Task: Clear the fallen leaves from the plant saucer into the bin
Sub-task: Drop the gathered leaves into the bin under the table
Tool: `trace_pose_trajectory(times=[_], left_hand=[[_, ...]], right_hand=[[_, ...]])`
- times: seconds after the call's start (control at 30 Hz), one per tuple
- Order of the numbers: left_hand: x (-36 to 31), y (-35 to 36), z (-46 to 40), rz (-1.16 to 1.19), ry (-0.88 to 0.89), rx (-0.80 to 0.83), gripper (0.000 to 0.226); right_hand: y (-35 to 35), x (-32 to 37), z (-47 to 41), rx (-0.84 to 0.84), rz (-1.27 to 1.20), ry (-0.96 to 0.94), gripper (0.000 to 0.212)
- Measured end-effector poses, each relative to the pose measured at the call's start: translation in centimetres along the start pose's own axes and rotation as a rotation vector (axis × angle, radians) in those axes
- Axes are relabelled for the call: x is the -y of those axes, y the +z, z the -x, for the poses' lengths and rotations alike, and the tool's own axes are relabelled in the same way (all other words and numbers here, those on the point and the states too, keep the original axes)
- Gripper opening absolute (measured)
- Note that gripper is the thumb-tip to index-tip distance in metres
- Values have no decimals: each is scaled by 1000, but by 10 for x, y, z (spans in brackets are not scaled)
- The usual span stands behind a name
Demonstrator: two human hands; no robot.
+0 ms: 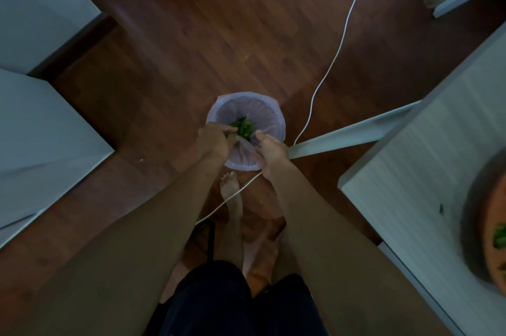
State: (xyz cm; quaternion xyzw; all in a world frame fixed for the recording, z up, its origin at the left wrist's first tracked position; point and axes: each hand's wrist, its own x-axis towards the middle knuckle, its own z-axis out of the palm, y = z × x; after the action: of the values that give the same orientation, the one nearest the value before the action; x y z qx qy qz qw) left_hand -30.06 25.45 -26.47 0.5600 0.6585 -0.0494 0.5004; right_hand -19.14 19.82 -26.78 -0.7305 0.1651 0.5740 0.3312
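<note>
Head view: wooden floor (219, 34) lies under both outstretched arms. A pale table (427, 171) stands to the right of the right hand, carrying the orange plant saucer (492, 226) at the frame edge, with a few green leaves (500, 237) on it. The bin (269, 116), lined with a thin bag, sits directly beneath both hands. A white cable (339, 50) runs beyond the right hand. Left hand (213, 141) is closed on the bag's near rim, with leaf scraps at its fingers. Right hand (271, 152) pinches the same rim. More leaves (242, 127) lie inside the bin, between the hands.
</note>
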Motion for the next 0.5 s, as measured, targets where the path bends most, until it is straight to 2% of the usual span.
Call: trace_pose_trajectory(times=[0.1,0.33,0.5], left_hand=[[-4,0,2,-18,27,16,39],[-3,1,15,20,21,-51,18],[-5,-2,23,-34,43,-62,28]], right_hand=[[-3,5,4,18,-56,-5,33],[-4,5,18,6,-1,-31,36],[-10,3,24,10,6,-51,35]])
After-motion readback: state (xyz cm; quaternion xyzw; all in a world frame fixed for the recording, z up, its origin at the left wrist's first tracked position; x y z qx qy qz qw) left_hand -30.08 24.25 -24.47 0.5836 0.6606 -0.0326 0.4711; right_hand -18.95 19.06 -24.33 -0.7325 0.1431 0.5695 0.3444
